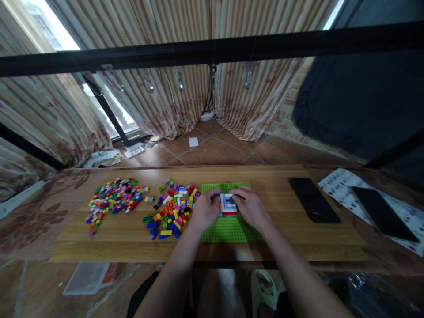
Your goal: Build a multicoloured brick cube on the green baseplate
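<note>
A green baseplate (228, 232) lies on the wooden board in front of me. On it stands a small build of toy bricks (229, 207), mostly white and light blue, with a red row along its near side. My left hand (208, 207) is at the left side of this build, fingers curled together near a blue brick at its far left corner. My right hand (250, 204) touches the right side, thumb and fingers pinched near the far right corner. What lies between the fingertips of either hand is too small to make out.
Loose bricks (172, 207) of many colours lie left of the baseplate, with a denser pile (114, 198) farther left. A black phone (314, 201) rests on the right of the wooden board (281, 238). Beyond it are a printed sheet (344, 185) and another dark flat device (384, 214).
</note>
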Demonstrator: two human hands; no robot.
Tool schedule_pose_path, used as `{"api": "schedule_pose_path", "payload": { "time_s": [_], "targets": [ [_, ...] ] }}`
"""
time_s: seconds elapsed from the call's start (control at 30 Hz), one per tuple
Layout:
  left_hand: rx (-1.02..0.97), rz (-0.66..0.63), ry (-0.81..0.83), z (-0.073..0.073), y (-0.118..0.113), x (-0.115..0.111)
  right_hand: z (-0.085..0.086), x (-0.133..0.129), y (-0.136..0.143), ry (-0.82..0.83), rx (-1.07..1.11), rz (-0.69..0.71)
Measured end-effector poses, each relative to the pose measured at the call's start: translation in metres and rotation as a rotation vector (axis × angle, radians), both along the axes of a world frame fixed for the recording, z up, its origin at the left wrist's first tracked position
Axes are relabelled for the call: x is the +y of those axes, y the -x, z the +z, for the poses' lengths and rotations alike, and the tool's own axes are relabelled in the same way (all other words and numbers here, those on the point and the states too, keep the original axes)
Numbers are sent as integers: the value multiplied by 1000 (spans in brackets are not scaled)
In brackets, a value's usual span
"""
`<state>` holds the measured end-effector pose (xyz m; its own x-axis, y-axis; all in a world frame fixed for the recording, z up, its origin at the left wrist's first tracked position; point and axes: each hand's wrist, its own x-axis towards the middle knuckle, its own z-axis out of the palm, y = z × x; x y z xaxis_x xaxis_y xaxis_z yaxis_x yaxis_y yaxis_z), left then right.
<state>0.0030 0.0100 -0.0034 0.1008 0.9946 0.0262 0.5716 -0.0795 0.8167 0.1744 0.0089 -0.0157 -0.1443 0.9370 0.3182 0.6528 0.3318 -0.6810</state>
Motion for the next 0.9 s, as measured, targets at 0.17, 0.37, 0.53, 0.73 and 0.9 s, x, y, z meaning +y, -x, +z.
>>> {"api": "schedule_pose_path", "payload": {
  "time_s": [0.17,0.37,0.53,0.73,0.9],
  "targets": [
    [-23,-12,-6,-3,-1,1,-3,1,0,3,8,-6],
    [-85,-28,12,-2,-6,6,-1,1,0,26,24,-18],
    [-106,-32,24,-3,-11,9,1,2,1,43,5,-20],
    [-75,-35,12,-3,-14,12,1,4,3,33,-34,-18],
    [-43,1,2,-4,-17,13,1,5,2,26,-42,-20]
  ]
}}
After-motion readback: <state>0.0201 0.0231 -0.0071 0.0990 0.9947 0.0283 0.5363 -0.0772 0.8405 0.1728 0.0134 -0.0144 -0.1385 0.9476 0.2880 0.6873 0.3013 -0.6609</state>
